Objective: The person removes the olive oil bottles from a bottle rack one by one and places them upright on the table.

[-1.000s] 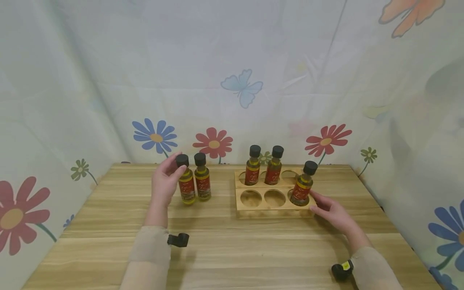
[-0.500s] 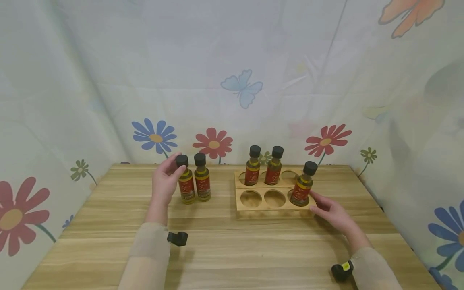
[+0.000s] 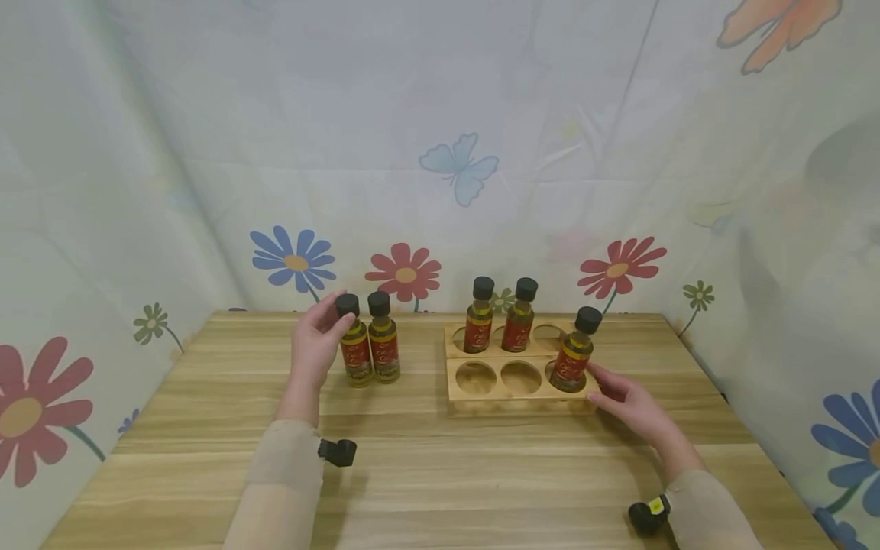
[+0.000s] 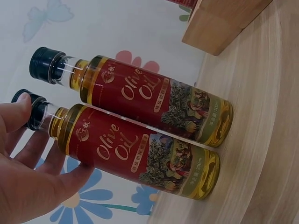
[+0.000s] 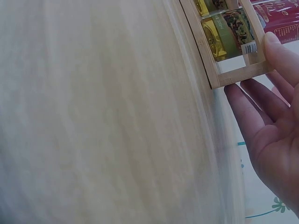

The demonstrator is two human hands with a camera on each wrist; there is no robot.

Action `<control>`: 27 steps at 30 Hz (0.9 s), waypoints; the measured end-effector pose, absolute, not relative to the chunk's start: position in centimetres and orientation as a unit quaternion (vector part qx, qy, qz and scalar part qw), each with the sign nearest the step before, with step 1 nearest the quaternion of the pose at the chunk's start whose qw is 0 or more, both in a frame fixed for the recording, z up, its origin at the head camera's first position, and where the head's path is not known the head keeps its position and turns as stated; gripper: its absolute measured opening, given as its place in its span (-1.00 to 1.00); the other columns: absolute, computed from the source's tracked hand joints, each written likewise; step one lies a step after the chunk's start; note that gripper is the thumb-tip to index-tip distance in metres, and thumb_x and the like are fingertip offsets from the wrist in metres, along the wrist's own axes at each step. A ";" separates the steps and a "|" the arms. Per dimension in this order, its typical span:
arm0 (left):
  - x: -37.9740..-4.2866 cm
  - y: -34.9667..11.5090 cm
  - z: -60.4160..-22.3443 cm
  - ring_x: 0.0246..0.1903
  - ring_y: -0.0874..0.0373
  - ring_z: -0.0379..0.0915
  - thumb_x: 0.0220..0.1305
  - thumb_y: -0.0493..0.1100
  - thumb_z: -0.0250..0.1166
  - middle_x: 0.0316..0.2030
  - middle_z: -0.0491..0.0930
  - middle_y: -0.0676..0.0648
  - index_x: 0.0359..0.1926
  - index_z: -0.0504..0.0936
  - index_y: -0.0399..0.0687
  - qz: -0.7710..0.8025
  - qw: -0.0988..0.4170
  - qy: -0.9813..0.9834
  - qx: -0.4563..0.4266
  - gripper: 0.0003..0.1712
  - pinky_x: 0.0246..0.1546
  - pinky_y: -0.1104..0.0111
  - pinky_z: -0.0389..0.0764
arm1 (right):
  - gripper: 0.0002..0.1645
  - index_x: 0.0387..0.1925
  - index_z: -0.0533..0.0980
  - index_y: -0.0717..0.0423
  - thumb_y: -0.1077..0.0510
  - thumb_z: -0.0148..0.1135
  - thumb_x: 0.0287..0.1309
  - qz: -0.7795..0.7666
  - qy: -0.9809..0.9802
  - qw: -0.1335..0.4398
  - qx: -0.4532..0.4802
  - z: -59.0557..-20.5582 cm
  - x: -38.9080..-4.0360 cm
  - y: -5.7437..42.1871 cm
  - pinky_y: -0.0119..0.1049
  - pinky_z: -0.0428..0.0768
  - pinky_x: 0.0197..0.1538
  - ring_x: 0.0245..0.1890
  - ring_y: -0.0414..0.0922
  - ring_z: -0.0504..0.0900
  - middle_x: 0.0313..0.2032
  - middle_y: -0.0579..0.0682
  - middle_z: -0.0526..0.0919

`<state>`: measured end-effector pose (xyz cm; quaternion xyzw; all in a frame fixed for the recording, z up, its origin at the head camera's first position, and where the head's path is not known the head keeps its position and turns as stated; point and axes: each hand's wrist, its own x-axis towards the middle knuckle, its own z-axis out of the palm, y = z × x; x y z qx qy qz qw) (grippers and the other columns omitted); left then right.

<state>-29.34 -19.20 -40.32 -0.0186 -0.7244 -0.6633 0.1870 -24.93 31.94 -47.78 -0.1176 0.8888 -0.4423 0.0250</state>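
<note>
Looks past halfway: three bottles (image 3: 518, 330) in rack (image 3: 509, 407), three holes (image 3: 476, 378) vacant. Two loose bottles (image 3: 385, 350) remain, rack's 9 o'clock; left hand (image 3: 315, 347) pinches outer one's cap (image 3: 347, 305), right hand (image 3: 631, 406) grips rack end, 4 o'clock.

The bottles (image 4: 161, 103) at nine o'clock from the rack (image 3: 522, 405) are clear, glossy glass; their caps (image 4: 44, 66) look like plastic with a dull sheen, their labels (image 4: 117, 142) like smooth printed paper. The rack is smooth, matt wood. The surface (image 3: 481, 473) shows wood grain under a satin finish. At twelve o'clock hangs a curtain (image 3: 309, 137) of printed cloth, creased and faintly shiny. The sleeve (image 3: 271, 473) at seven o'clock is matt cloth.
</note>
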 end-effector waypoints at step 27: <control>-28.5 -19.5 -39.9 0.24 -0.07 0.39 0.32 -0.16 0.35 0.27 0.45 -0.23 0.39 0.40 -0.06 -0.664 0.174 -0.727 -0.009 -0.35 0.30 0.17 0.33 | -0.24 0.46 0.19 0.25 0.06 0.21 0.38 -0.441 0.889 0.017 -0.124 -47.7 -24.9 31.9 0.13 0.27 0.31 0.37 0.28 0.25 0.42 0.27 0.21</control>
